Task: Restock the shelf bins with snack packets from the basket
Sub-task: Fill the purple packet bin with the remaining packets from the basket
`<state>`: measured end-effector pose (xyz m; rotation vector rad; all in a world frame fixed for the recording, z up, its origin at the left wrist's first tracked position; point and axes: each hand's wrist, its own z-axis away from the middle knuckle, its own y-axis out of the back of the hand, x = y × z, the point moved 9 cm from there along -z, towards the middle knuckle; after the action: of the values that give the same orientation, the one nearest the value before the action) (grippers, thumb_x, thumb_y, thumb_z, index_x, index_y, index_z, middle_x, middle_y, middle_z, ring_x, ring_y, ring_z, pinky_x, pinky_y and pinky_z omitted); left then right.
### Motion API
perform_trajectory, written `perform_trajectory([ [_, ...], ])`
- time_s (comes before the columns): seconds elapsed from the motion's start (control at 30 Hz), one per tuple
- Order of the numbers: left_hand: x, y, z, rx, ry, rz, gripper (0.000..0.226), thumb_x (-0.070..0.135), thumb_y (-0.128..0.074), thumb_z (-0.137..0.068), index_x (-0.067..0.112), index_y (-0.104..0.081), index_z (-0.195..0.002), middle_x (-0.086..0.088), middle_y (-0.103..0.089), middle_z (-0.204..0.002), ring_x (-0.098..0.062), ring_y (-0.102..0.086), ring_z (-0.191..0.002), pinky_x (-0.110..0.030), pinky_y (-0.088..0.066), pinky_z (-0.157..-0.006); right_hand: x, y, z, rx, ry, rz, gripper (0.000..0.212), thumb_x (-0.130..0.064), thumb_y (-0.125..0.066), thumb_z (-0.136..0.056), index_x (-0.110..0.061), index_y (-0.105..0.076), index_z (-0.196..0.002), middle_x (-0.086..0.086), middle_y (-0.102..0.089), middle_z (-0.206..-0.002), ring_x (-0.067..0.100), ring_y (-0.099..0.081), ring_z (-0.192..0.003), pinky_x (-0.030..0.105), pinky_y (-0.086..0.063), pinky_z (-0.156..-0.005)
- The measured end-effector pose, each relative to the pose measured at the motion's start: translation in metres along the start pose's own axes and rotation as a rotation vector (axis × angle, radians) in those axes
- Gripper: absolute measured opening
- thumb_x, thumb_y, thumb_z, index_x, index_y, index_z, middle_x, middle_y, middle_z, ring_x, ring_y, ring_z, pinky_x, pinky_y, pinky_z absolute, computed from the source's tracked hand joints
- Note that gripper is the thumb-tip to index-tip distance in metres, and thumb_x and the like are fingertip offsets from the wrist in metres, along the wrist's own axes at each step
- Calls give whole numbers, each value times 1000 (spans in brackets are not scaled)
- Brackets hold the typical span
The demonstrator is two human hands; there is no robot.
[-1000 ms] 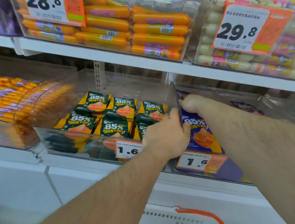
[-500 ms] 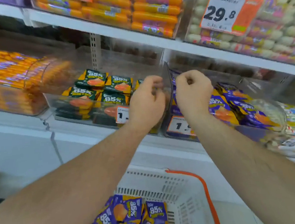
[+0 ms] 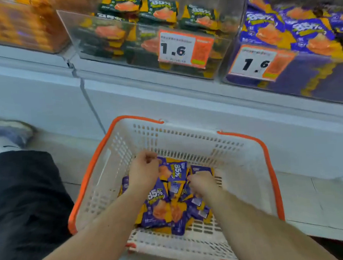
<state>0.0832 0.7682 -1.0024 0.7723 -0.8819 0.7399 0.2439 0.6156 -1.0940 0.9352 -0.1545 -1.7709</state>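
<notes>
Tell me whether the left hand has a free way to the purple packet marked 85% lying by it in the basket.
Probably yes. The left hand is already down inside the basket, right beside the purple packet, which lies on top of the pile with nothing covering it. The right hand works further right, out of its way.

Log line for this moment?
phase: picking | left hand, right hand: on purple snack packets | in white plastic basket | grip: unclear

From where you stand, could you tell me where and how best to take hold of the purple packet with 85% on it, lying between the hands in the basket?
Pinch the purple packet by its top edge, coming from above: it lies flat on the pile, face up, with basket walls all round. The left hand is nearest.
</notes>
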Motion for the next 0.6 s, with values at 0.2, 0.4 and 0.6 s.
perform_trajectory([
  [0.2, -30, 0, -11, -15, 149, 18, 17, 4, -45, -97, 14, -58, -98, -6, -67, -94, -23, -63, -73, -46, -54, -76, 45, -63, -3, -251, 44, 354, 31, -16, -56, -87, -18, -35, -65, 1, -34, -59, 17, -29, -53, 30, -21, -50],
  [0.4, -39, -1, -14, -34, 190, 2, 19, 5, -42, -98, 18, -56, -97, -3, -67, -96, -19, -64, -75, -29, -45, -58, 56, -72, -5, -284, 20, 264, 26, -23, -69, -87, -16, -58, -109, 3, -63, -100, 23, -60, -93, 33, -49, -68],
  [0.6, -43, -6, -9, -64, 216, -30, 16, 8, -46, -98, 21, -55, -97, -3, -67, -101, -16, -66, -76, -27, -43, -62, 53, -50, -5, -110, 57, 487, 33, -4, -58, -88, -18, -68, -116, 5, -67, -120, 24, -63, -106, 34, -54, -80],
])
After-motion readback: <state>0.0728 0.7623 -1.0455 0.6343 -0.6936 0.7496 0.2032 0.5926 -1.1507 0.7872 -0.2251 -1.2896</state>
